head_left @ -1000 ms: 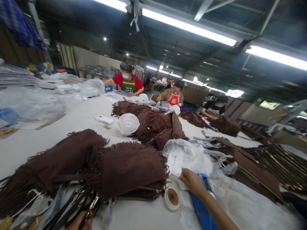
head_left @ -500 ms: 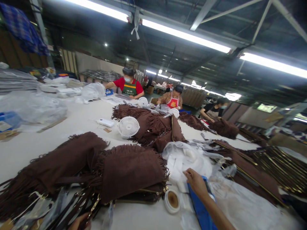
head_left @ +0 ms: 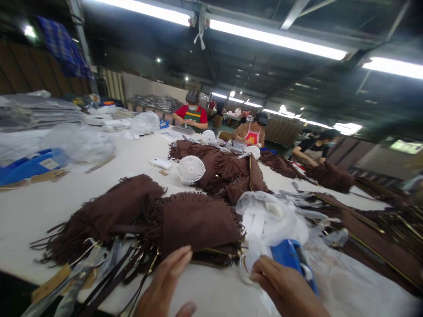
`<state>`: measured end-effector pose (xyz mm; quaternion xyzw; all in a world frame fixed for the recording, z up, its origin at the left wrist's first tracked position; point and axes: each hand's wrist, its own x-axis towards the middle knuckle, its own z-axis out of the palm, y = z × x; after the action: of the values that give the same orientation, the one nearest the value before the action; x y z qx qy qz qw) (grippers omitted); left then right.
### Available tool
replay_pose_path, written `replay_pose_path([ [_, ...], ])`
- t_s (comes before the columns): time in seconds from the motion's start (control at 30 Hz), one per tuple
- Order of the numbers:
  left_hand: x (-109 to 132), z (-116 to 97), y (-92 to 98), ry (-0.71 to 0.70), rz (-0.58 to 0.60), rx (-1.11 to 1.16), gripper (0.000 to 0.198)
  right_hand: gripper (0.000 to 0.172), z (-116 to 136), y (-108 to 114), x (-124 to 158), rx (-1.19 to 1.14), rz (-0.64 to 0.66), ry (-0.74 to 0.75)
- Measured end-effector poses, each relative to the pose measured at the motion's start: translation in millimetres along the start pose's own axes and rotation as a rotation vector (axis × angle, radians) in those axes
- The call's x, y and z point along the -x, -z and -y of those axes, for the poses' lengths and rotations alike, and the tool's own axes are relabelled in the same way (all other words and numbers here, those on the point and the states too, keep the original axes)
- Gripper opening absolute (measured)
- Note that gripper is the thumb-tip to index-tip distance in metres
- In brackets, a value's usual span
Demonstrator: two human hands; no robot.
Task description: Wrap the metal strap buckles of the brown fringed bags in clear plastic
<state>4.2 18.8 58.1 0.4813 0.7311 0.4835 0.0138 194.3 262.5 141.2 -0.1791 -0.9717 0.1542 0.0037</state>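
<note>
My left hand (head_left: 167, 281) is raised over the front edge of a brown fringed suede bag (head_left: 200, 220), its fingers stretched out and the thumb apart, holding nothing. My right hand (head_left: 286, 281) has its fingers pinched together at the white round tub (head_left: 243, 268), partly covering it; whatever the fingertips hold is hidden. Just behind that hand lies a blue tape dispenser (head_left: 291, 255). Straps with gold clasps (head_left: 132, 259) hang from the bag toward the table's front edge. A second fringed bag (head_left: 122, 207) lies to the left.
Crumpled clear plastic (head_left: 274, 215) and more brown bags (head_left: 360, 233) lie to the right. A small white fan (head_left: 191, 169) stands in the middle, near a white box-like device (head_left: 161, 164). Several co-workers, one in a red top (head_left: 193, 115), work across the table.
My left hand has let go of the strap clasps and risen, opening. My right hand has moved from the blue tape dispenser's end to the white tub. The view has shifted left.
</note>
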Motion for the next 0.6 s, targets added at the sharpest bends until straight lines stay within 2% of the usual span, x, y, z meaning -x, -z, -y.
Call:
replay_pose_path([
  [0.03, -14, -22, 0.1, -0.061, 0.119, 0.103, 0.076, 0.019, 20, 8, 1, -0.122, 0.045, 0.031],
  [0.07, -27, -40, -0.4, -0.024, 0.223, 0.206, 0.083, 0.020, 36, 16, 0, -0.235, 0.086, 0.052],
  [0.1, -37, -52, -1.3, 0.016, 0.302, 0.331, 0.081, 0.022, 48, 21, -2, -0.347, 0.109, 0.058],
  [0.13, -44, -60, -2.7, 0.048, 0.400, 0.487, 0.069, 0.024, 55, 25, -6, -0.446, 0.117, 0.055],
  [0.17, -45, -62, -4.4, 0.154, 0.479, 0.644, 0.052, 0.026, 57, 25, -12, -0.535, 0.107, 0.041],
  [0.23, -37, -51, -7.7, 0.406, 0.536, 0.906, 0.028, 0.031, 50, 16, -25, -0.671, 0.051, -0.007],
  [0.3, -17, -28, -9.5, 0.614, 0.459, 1.050, 0.026, 0.037, 40, -7, -39, -0.733, -0.007, -0.068],
  [0.4, 20, 8, -5.7, 0.731, 0.271, 1.052, 0.034, 0.045, 37, -56, -54, -0.823, -0.009, -0.150],
  [0.5, 50, 28, 6.0, 0.794, 0.168, 0.918, 0.037, 0.047, 55, -99, -56, -1.078, 0.146, -0.163],
  [0.6, 66, 31, 19.1, 0.825, 0.125, 0.759, 0.038, 0.048, 77, -126, -52, -1.250, 0.293, -0.154],
])
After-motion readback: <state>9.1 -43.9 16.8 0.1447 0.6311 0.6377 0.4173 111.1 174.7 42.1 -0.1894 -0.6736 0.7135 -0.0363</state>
